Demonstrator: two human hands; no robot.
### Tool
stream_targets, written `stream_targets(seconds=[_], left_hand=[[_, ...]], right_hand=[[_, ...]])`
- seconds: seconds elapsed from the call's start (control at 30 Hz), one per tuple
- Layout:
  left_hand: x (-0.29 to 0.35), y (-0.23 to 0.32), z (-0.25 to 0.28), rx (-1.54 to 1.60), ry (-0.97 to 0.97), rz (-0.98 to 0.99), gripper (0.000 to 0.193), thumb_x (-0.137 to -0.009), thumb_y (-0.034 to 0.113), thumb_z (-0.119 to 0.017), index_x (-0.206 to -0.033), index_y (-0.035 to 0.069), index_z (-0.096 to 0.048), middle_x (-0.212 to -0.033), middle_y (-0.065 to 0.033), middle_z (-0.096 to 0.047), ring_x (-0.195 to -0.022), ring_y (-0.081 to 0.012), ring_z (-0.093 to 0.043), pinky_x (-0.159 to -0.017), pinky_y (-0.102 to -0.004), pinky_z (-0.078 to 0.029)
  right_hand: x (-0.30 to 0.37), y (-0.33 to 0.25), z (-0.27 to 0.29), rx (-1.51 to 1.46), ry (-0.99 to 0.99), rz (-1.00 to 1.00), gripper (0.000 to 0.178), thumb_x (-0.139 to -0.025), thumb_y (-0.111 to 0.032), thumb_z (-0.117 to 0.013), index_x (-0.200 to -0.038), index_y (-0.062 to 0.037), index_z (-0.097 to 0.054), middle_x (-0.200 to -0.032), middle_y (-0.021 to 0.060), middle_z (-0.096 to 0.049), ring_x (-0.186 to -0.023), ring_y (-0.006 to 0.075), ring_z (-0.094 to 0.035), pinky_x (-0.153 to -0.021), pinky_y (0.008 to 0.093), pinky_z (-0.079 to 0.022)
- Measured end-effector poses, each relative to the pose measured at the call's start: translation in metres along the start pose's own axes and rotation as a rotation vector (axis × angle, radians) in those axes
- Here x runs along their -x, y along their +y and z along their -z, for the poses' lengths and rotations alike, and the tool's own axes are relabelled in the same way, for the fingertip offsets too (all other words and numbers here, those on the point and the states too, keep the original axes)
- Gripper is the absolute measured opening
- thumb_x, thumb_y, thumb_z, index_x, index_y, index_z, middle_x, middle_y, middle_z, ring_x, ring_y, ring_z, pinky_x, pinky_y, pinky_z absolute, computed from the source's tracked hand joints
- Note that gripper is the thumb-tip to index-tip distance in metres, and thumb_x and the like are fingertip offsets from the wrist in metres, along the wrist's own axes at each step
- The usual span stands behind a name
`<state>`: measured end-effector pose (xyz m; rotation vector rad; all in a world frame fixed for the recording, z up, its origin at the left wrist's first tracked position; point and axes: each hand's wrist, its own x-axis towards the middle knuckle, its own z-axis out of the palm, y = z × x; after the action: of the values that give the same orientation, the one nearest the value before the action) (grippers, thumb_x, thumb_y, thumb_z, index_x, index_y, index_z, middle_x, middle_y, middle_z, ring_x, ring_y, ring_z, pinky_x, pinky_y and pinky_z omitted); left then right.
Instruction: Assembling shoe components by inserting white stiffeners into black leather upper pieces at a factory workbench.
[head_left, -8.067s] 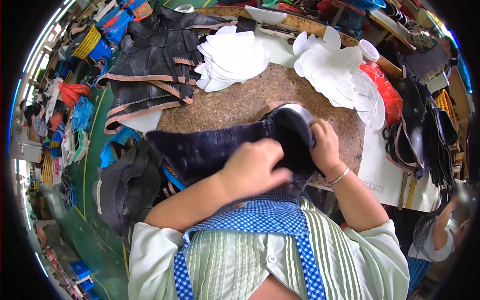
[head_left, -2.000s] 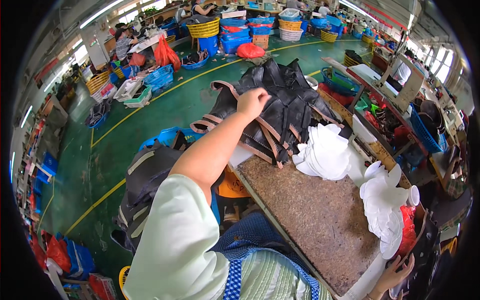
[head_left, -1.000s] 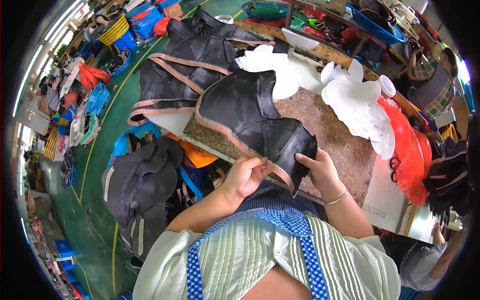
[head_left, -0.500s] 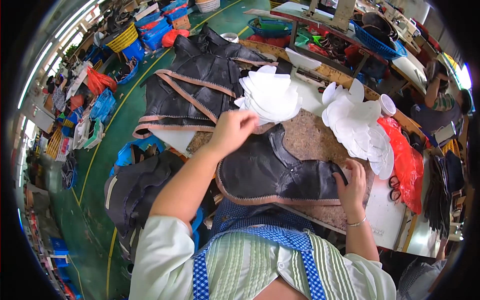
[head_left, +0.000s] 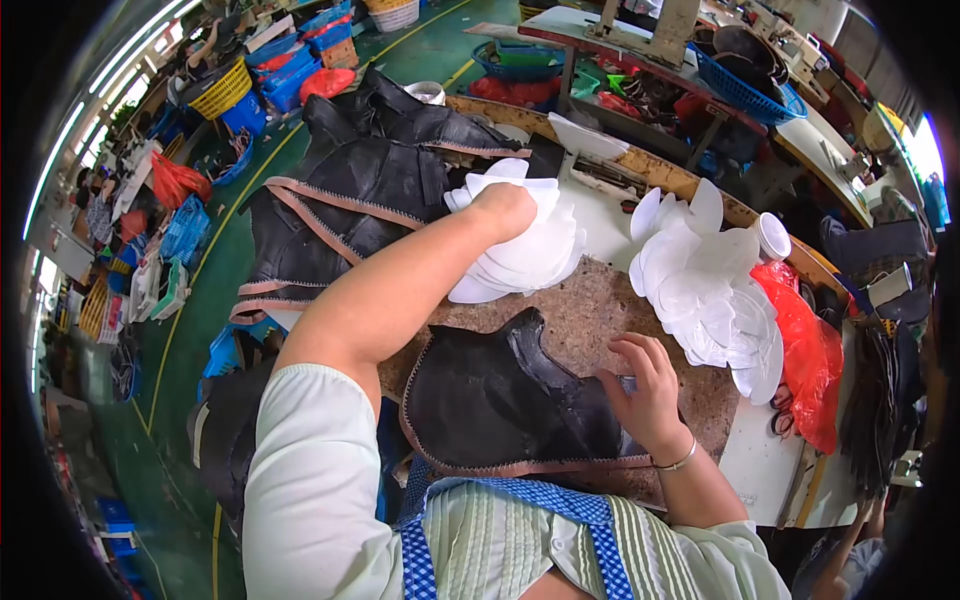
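Before me a black boot upper (head_left: 500, 395), edged with a pinkish-brown stitched strip, lies flat on a worn brown board (head_left: 585, 310). My left hand (head_left: 508, 212) is reached out over the left pile of thin white rounded pieces (head_left: 525, 262); its fingers are curled around the edge of a white piece, the tips mostly hidden. Over the right end of the upper hovers my right hand (head_left: 645, 385), fingers apart and nothing in them. To the right spreads a second pile of white rounded pieces (head_left: 700, 270).
More black boot uppers (head_left: 360, 180) are heaped on the left of the table. Beyond the right pile are a red plastic bag (head_left: 805, 350), dark-handled scissors (head_left: 782, 415) and a white roll (head_left: 772, 237). A blue basket (head_left: 750, 85) sits on a farther bench.
My left hand has moved forward onto the left white pile. My right hand has lifted from the upper's right end and shifted left. The upper appears slightly lower in view.
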<state>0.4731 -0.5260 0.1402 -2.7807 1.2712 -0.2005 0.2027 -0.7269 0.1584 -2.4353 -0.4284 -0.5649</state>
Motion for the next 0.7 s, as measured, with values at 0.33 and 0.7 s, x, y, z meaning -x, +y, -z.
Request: stream_targets(seconds=[0.33, 0.7], left_hand=[[-0.006, 0.001, 0.004, -0.067, -0.056, -0.060, 0.019, -0.073, 0.011, -0.055, -0.076, 0.003, -0.073, -0.079, -0.0200, -0.069, -0.075, -0.0342, -0.068, -0.070, -0.0427, -0.055], [0.108, 0.043, 0.116, 0.065, 0.974, -0.158, 0.018, -0.075, 0.013, -0.063, -0.091, 0.005, -0.066, -0.095, -0.0098, -0.065, -0.092, -0.0276, -0.064, -0.078, -0.0374, -0.053]], right_hand=[[-0.083, 0.036, -0.071, -0.102, -0.193, 0.076, 0.045, -0.081, -0.011, -0.065, -0.123, -0.0026, -0.054, -0.138, 0.0140, -0.049, -0.130, 0.0301, -0.043, -0.106, 0.0409, -0.037], [-0.092, 0.023, -0.022, -1.507, -0.293, -0.710, 0.066, -0.100, -0.053, -0.027, -0.128, 0.0025, -0.050, -0.119, 0.0181, -0.063, -0.107, 0.0292, -0.062, -0.088, 0.0426, -0.050]])
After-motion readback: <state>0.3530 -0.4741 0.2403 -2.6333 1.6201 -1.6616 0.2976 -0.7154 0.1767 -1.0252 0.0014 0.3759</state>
